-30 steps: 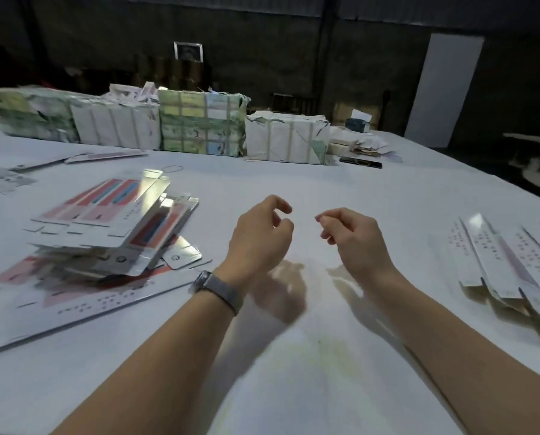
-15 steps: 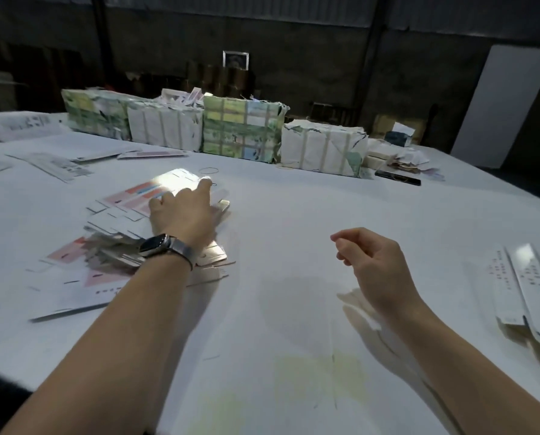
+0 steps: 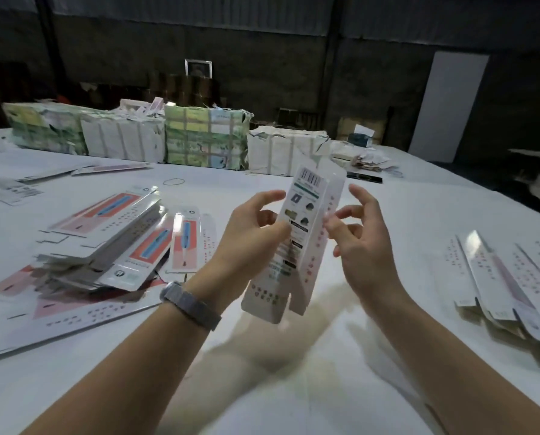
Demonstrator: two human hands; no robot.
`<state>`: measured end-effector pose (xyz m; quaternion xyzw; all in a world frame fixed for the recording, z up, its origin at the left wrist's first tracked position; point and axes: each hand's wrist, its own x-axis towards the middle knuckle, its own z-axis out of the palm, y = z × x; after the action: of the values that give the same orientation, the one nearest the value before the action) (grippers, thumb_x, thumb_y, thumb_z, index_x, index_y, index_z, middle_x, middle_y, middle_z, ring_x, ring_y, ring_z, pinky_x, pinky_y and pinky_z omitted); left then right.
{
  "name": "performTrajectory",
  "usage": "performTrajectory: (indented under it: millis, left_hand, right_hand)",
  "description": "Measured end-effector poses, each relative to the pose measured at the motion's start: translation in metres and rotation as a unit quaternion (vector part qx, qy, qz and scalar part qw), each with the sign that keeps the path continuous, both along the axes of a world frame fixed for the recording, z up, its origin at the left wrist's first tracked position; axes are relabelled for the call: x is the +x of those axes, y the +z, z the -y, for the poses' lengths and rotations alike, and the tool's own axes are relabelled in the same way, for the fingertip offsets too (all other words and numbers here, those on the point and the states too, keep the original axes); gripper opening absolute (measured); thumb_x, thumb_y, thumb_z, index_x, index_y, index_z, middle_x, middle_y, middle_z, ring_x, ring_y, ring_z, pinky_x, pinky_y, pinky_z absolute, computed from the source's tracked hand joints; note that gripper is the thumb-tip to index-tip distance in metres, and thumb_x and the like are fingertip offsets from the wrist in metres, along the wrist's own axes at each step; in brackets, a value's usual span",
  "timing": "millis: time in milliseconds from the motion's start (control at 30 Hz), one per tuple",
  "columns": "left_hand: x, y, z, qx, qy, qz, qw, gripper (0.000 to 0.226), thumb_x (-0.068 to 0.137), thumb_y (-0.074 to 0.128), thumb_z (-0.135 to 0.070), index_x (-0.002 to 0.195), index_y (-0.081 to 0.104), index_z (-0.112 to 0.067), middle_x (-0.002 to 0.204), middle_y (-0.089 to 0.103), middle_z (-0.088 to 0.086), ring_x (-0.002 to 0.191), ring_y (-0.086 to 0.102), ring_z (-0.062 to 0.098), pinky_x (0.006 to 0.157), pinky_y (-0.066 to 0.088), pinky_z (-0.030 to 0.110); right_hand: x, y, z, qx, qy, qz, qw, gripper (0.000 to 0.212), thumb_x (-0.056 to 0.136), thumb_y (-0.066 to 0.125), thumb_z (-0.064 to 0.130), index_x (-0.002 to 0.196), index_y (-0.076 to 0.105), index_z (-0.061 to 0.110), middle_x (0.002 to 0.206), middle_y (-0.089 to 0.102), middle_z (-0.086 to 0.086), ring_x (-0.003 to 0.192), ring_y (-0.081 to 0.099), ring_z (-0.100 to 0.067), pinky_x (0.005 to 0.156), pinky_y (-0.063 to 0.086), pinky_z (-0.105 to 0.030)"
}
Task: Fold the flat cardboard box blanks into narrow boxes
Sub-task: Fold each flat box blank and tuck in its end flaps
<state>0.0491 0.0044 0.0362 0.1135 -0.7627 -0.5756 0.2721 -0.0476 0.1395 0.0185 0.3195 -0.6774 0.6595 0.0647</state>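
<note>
White table (image 3: 294, 387) in dim warehouse, left hand (image 3: 246, 240) has come off the flat blank pile (image 3: 105, 243) at left and now pinches one blank (image 3: 297, 246) upright mid-air, right hand (image 3: 356, 237) fingers loosely curled touching its right edge, folding starting, finished boxes (image 3: 507, 277) right

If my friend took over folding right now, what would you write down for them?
Left hand: holds one box blank up off the table, thumb on its printed side.
Right hand: fingertips at the blank's right edge, fingers loosely bent; a firm grip cannot be confirmed.
The blank is partly bent along its long crease, not yet a closed box.
Pile of flat blanks: on the table, to the left.
Folded boxes: in a row on the right.
Done: several boxes folded, next blank picked up.
Left: finish this one, then work through the pile.
</note>
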Motion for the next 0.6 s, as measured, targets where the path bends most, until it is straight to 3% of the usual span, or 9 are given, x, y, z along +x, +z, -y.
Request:
performTrajectory:
  millis: [100, 167, 267, 333, 400, 467, 500, 600]
  left_hand:
    - [-0.003, -0.006, -0.008, 0.048, -0.073, 0.013, 0.996, 0.050, 0.095, 0.049, -0.005, 0.126, 0.053, -0.044, 0.089, 0.076, -0.010, 0.066, 0.071, 0.005, 0.053, 0.054, 0.024]
    - [-0.003, -0.009, -0.009, 0.096, -0.108, 0.008, 0.989, 0.057, 0.093, 0.042, -0.001, 0.126, 0.050, -0.047, 0.088, 0.077, -0.013, 0.064, 0.072, 0.012, 0.050, 0.054, 0.022]
    - [0.001, -0.011, -0.015, 0.249, -0.189, -0.023, 0.950, 0.055, 0.081, 0.040, 0.000, 0.125, 0.057, -0.027, 0.084, 0.077, 0.003, 0.059, 0.071, 0.022, 0.047, 0.054, 0.025]
    - [0.005, -0.010, -0.023, 0.313, -0.218, -0.025, 0.924, 0.042, 0.071, 0.045, -0.010, 0.106, 0.069, -0.012, 0.072, 0.073, 0.009, 0.052, 0.068, 0.022, 0.044, 0.053, 0.024]
    - [0.005, -0.012, -0.027, 0.360, -0.236, -0.026, 0.902, 0.032, 0.080, 0.045, -0.016, 0.092, 0.074, -0.009, 0.068, 0.072, 0.010, 0.050, 0.068, 0.022, 0.043, 0.054, 0.028]
    - [0.003, -0.015, -0.027, 0.366, -0.260, -0.020, 0.893, 0.037, 0.093, 0.043, -0.030, 0.100, 0.074, -0.011, 0.077, 0.076, 0.011, 0.057, 0.071, 0.024, 0.047, 0.057, 0.032]
    - [0.001, -0.017, -0.025, 0.358, -0.269, -0.011, 0.894, 0.044, 0.094, 0.043, -0.041, 0.103, 0.076, -0.014, 0.082, 0.077, 0.012, 0.061, 0.073, 0.025, 0.050, 0.058, 0.033]
    - [0.000, -0.021, -0.021, 0.326, -0.284, 0.016, 0.902, 0.056, 0.093, 0.037, -0.060, 0.103, 0.080, -0.027, 0.092, 0.077, 0.012, 0.074, 0.075, 0.030, 0.059, 0.060, 0.038]
  right_hand:
    - [0.001, 0.000, -0.004, -0.005, 0.006, 0.011, 1.000, 0.042, 0.095, 0.065, 0.021, 0.129, 0.049, 0.039, 0.097, 0.056, 0.008, 0.089, 0.063, -0.015, 0.070, 0.057, -0.031]
    - [0.005, -0.002, -0.005, 0.044, -0.015, -0.042, 0.998, 0.043, 0.092, 0.069, 0.016, 0.129, 0.055, 0.032, 0.100, 0.054, 0.008, 0.091, 0.058, -0.009, 0.080, 0.057, -0.035]
    - [0.010, -0.001, -0.004, 0.069, -0.014, -0.080, 0.994, 0.052, 0.088, 0.073, 0.017, 0.132, 0.050, 0.035, 0.109, 0.051, 0.012, 0.104, 0.057, -0.008, 0.086, 0.057, -0.036]
    - [0.011, -0.003, -0.004, 0.080, 0.005, -0.087, 0.993, 0.057, 0.087, 0.075, 0.018, 0.133, 0.047, 0.038, 0.112, 0.050, 0.013, 0.109, 0.056, -0.010, 0.087, 0.057, -0.037]
    - [0.011, -0.005, -0.003, 0.096, -0.002, -0.101, 0.990, 0.062, 0.086, 0.076, 0.020, 0.138, 0.046, 0.034, 0.116, 0.050, 0.012, 0.114, 0.052, -0.009, 0.084, 0.054, -0.022]
    - [0.009, -0.004, -0.004, 0.106, -0.024, -0.106, 0.988, 0.072, 0.083, 0.079, 0.024, 0.143, 0.042, 0.032, 0.124, 0.047, 0.014, 0.122, 0.043, -0.011, 0.080, 0.043, -0.005]
    - [0.006, -0.003, -0.005, 0.108, -0.030, -0.103, 0.988, 0.077, 0.080, 0.081, 0.026, 0.145, 0.040, 0.033, 0.127, 0.046, 0.017, 0.126, 0.038, -0.011, 0.083, 0.040, -0.004]
    - [0.001, 0.001, -0.012, 0.103, -0.025, -0.087, 0.991, 0.084, 0.078, 0.083, 0.032, 0.146, 0.035, 0.044, 0.125, 0.042, 0.032, 0.129, 0.036, -0.011, 0.098, 0.044, -0.027]
